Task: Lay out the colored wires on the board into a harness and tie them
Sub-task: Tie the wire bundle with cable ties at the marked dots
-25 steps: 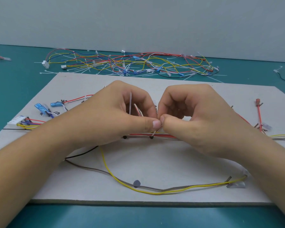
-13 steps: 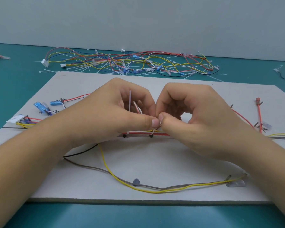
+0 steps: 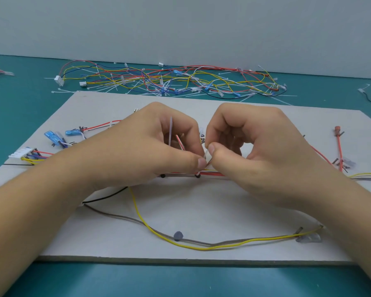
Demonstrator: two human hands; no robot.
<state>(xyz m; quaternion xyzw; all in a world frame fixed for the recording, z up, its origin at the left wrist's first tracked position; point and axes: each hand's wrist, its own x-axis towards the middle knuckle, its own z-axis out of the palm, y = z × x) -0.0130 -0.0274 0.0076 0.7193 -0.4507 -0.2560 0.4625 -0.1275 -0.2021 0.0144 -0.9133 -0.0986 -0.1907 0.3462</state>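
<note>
A grey board lies on the teal table with colored wires routed across it. A red and white wire bundle runs along the board's middle past small black pegs. My left hand and my right hand meet above that bundle, thumbs and fingertips together, pinching a thin white cable tie. The tie's tail stands up between my left fingers. A yellow wire and a grey wire loop across the near part of the board.
A white connector and blue terminals lie at the board's left edge, a red terminal wire at its right. A heap of finished harnesses and loose ties sits on the table behind the board.
The two hands have stayed together at the bundle. My right thumb and fingertip have risen slightly, drawing the tie a little upward.
</note>
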